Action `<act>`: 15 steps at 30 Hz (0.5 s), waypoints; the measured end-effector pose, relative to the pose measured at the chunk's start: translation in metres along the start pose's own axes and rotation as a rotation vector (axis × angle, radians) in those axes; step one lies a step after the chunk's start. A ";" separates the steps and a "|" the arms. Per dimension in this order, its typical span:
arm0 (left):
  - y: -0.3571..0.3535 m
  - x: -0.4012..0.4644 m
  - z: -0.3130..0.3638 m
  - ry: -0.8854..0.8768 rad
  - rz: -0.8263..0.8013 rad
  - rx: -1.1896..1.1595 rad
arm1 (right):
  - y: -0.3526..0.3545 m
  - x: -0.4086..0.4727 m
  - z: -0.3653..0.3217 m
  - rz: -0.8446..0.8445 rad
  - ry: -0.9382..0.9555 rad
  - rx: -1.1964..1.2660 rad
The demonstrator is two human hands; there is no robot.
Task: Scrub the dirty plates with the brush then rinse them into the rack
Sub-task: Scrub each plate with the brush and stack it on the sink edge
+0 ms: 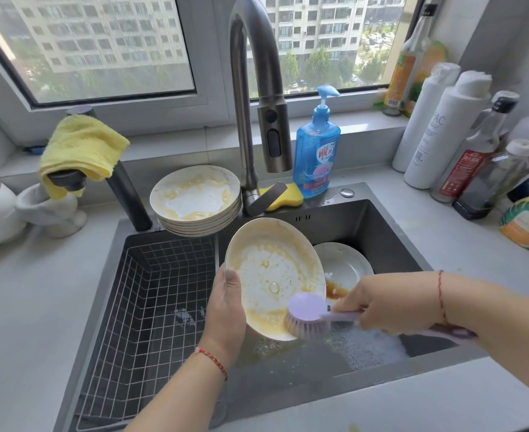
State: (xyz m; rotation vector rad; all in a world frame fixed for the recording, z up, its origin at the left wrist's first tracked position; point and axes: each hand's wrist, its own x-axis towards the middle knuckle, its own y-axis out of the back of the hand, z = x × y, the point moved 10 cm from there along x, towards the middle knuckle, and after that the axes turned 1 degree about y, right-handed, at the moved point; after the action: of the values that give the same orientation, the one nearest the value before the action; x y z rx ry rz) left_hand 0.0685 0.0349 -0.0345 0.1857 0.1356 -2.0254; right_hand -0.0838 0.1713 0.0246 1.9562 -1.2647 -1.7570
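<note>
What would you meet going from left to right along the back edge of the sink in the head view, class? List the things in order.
Yellow cloth → stack of dirty plates → tap → yellow sponge → blue soap bottle → white bottles.

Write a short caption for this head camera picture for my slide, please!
Left hand tilts a dirty plate over the sink while the right hand scrubs it with a purple brush.
</note>
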 end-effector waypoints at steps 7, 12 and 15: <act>-0.013 -0.001 -0.017 0.109 -0.060 -0.110 | 0.005 0.007 -0.035 0.191 0.172 0.463; -0.019 -0.006 -0.027 0.206 -0.069 -0.199 | 0.028 0.028 -0.016 0.571 0.042 0.098; -0.013 -0.004 -0.029 0.292 -0.022 -0.300 | 0.026 0.025 0.023 0.678 -0.097 0.133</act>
State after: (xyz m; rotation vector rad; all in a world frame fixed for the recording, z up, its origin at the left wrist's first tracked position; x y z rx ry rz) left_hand 0.0609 0.0487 -0.0620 0.2889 0.6222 -1.9627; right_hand -0.1175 0.1460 0.0182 1.2640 -1.8352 -1.4471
